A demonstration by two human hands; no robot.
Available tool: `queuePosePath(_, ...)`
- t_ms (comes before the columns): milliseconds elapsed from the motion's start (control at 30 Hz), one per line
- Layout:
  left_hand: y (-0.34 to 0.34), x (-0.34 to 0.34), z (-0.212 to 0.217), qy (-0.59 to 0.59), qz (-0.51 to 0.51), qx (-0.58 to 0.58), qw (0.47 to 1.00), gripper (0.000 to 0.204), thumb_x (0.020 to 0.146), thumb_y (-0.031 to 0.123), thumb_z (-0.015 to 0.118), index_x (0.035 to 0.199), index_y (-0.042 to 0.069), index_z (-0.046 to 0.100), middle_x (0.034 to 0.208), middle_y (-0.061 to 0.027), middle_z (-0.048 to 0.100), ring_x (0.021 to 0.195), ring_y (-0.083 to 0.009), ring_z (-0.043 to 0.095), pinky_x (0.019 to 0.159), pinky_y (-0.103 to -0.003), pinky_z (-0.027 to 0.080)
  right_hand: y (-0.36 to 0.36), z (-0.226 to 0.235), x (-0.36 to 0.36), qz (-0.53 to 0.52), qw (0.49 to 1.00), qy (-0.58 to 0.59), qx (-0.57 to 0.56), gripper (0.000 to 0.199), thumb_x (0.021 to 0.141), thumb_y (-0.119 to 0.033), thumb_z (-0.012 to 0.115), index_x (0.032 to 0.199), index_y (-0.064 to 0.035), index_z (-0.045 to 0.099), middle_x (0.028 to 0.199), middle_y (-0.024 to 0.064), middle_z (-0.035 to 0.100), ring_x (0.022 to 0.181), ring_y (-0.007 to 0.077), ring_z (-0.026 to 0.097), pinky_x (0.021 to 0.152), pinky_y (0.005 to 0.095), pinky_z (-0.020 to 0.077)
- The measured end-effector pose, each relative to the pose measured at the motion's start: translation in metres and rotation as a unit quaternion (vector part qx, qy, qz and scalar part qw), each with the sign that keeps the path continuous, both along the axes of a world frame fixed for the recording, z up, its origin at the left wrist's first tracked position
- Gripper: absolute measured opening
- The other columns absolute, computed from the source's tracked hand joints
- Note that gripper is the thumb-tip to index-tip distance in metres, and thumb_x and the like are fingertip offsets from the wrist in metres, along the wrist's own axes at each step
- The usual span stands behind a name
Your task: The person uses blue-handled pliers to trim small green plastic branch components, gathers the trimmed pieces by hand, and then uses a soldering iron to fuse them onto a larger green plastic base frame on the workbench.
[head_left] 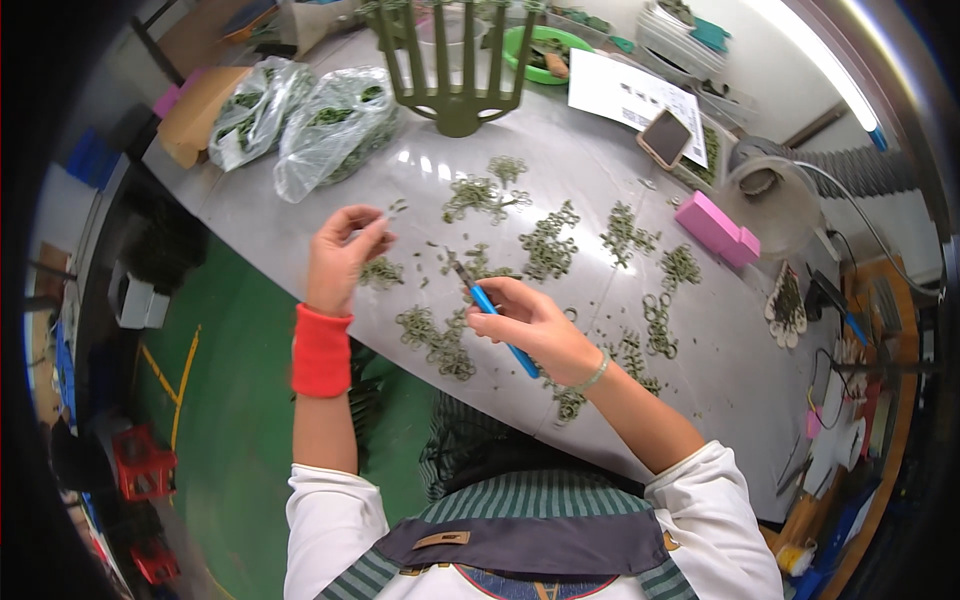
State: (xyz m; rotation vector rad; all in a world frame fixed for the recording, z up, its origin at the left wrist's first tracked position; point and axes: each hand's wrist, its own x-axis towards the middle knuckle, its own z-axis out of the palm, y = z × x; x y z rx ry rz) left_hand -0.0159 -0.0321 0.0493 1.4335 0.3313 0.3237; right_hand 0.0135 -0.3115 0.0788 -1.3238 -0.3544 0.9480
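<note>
The left hand (345, 250) pinches a small green ring (366, 232); the right hand (530, 325) grips a blue tool (497, 318) pointing toward it. Trimming seems underway (next calls for steady aim). More rings (548, 250) litter the surface (560, 170) beyond.

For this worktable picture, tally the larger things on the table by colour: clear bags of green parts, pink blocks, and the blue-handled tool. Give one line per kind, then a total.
Clear bags: 2
Pink blocks: 2
Blue-handled tool, held in the right hand: 1
Total: 5
</note>
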Motion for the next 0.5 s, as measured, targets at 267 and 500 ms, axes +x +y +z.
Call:
queuePosePath(267,-0.045,-0.017,0.033,-0.026,-0.049,-0.096,0.994,0.019,0.092,0.004,0.066,0.111,0.004,0.062,0.101,-0.0038,0.066,0.090,-0.0149,0.068,0.082,-0.028,0.056,0.006,0.012,-0.006,0.006,0.999,-0.044,0.013,0.058,0.089,-0.024,0.073,0.132,0.0043,0.047,0.110,0.0055,0.061,0.099,0.0109,0.058,0.088,0.0261,0.0477)
queuePosePath(500,-0.052,-0.021,0.041,-0.041,-0.068,-0.084,0.993,0.018,0.092,0.003,0.067,0.109,0.003,0.062,0.099,-0.0045,0.067,0.089,-0.0140,0.067,0.082,-0.028,0.056,0.010,0.016,-0.007,0.003,0.998,-0.061,0.001,0.059,0.088,-0.024,0.075,0.132,0.0042,0.048,0.109,0.0055,0.061,0.098,0.0105,0.058,0.086,0.0265,0.0486)
